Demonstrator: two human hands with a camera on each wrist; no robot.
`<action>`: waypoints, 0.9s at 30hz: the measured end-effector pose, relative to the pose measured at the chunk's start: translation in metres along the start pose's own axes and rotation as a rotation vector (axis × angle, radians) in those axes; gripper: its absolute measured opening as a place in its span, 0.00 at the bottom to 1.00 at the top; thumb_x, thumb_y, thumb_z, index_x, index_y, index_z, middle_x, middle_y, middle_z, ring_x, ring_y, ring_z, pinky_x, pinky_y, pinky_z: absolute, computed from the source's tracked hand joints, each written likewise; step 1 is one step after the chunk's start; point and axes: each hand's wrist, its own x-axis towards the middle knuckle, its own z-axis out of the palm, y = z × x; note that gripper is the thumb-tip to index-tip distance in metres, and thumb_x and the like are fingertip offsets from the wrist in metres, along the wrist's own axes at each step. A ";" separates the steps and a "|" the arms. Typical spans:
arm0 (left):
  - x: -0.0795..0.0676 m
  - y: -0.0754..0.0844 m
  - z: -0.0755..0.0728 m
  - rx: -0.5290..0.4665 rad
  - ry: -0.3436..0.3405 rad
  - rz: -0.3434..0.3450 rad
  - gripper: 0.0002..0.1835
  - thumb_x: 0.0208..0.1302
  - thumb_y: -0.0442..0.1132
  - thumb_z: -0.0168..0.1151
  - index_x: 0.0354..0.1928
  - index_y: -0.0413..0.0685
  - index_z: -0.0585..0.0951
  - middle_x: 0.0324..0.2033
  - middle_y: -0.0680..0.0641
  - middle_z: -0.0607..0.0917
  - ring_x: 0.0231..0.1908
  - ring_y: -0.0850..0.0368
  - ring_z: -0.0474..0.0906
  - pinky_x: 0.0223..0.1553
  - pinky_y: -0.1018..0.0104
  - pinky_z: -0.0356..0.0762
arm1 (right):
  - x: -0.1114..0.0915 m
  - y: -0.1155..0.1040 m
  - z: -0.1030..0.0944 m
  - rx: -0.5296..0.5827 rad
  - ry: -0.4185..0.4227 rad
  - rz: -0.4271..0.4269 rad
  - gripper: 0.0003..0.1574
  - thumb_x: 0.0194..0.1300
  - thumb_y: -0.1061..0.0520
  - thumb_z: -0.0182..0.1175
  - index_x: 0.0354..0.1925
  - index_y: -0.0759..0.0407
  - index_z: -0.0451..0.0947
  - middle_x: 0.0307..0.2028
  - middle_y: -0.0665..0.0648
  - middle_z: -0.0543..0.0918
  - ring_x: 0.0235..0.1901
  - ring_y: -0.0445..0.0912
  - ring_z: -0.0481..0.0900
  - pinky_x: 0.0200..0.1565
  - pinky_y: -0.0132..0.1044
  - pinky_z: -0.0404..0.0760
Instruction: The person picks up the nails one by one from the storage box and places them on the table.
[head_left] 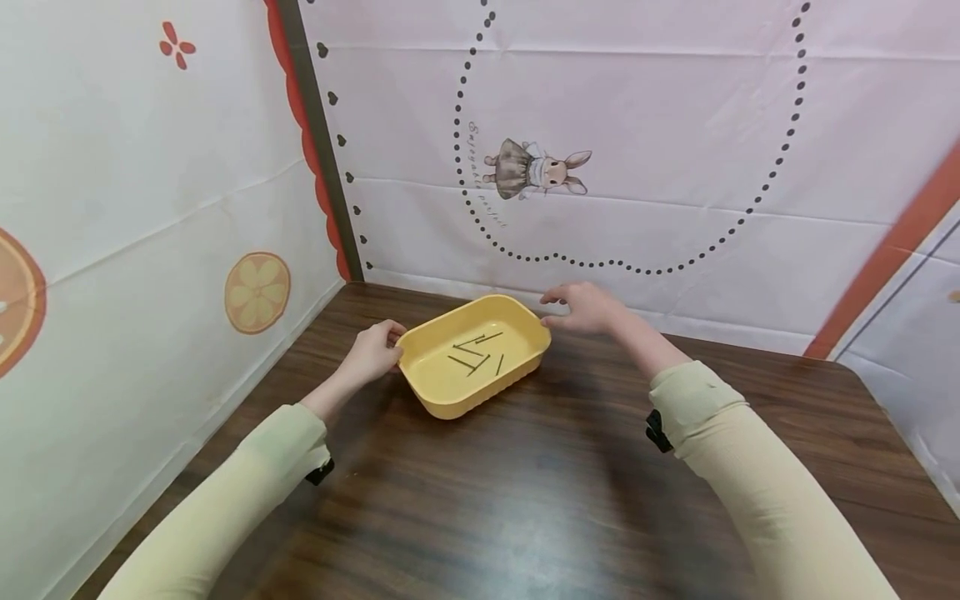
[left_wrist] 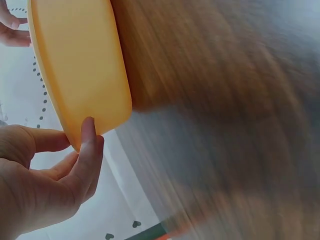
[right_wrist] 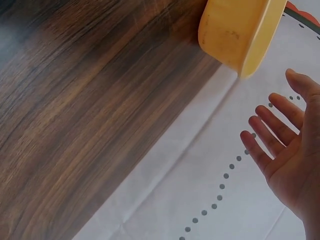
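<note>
A yellow rectangular plastic tub (head_left: 450, 405) is at the back of the wooden table. On its floor lie several thin dark nail-like pieces (head_left: 468, 361). My left hand (head_left: 377, 347) holds the tub's left end. In the left wrist view, the thumb of that hand (left_wrist: 50, 172) is at the rim and its fingers lie along the outer wall. Beside the opposite end is my right hand (head_left: 585, 308). Seen from the right wrist, this hand (right_wrist: 290, 145) has spread fingers, apart from the tub (right_wrist: 230, 37), with nothing in them.
The dark wooden table (head_left: 525, 508) extends toward me and to the right. A pale printed cloth (head_left: 660, 125) hangs behind the table, bearing a rabbit figure and dotted lines. Another white cloth (head_left: 150, 167) with fruit prints stands along the left edge.
</note>
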 end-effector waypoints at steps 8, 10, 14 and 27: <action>0.018 0.015 0.014 0.025 -0.015 0.032 0.18 0.64 0.26 0.51 0.56 0.29 0.74 0.47 0.31 0.82 0.36 0.45 0.86 0.32 0.62 0.89 | -0.014 0.006 -0.003 0.018 -0.008 -0.017 0.32 0.66 0.46 0.61 0.63 0.61 0.75 0.60 0.63 0.80 0.59 0.58 0.77 0.61 0.56 0.78; 0.022 0.020 0.018 0.028 -0.030 0.037 0.18 0.64 0.26 0.50 0.56 0.29 0.74 0.47 0.30 0.81 0.37 0.44 0.86 0.32 0.61 0.89 | -0.017 0.008 -0.003 0.026 -0.001 -0.011 0.32 0.66 0.46 0.62 0.63 0.62 0.75 0.60 0.63 0.80 0.59 0.59 0.78 0.62 0.56 0.78; 0.030 0.031 0.026 0.052 -0.054 0.053 0.17 0.64 0.25 0.51 0.55 0.30 0.74 0.47 0.31 0.82 0.34 0.47 0.85 0.30 0.65 0.88 | -0.026 0.015 -0.005 0.021 0.019 0.003 0.32 0.66 0.47 0.62 0.62 0.63 0.75 0.60 0.64 0.80 0.59 0.59 0.78 0.61 0.56 0.79; 0.052 0.069 0.056 0.176 -0.126 0.140 0.20 0.61 0.25 0.49 0.56 0.31 0.76 0.48 0.33 0.84 0.47 0.43 0.82 0.39 0.63 0.84 | -0.062 0.036 -0.007 0.025 0.019 0.092 0.32 0.66 0.45 0.62 0.63 0.60 0.75 0.60 0.63 0.80 0.59 0.60 0.77 0.61 0.57 0.78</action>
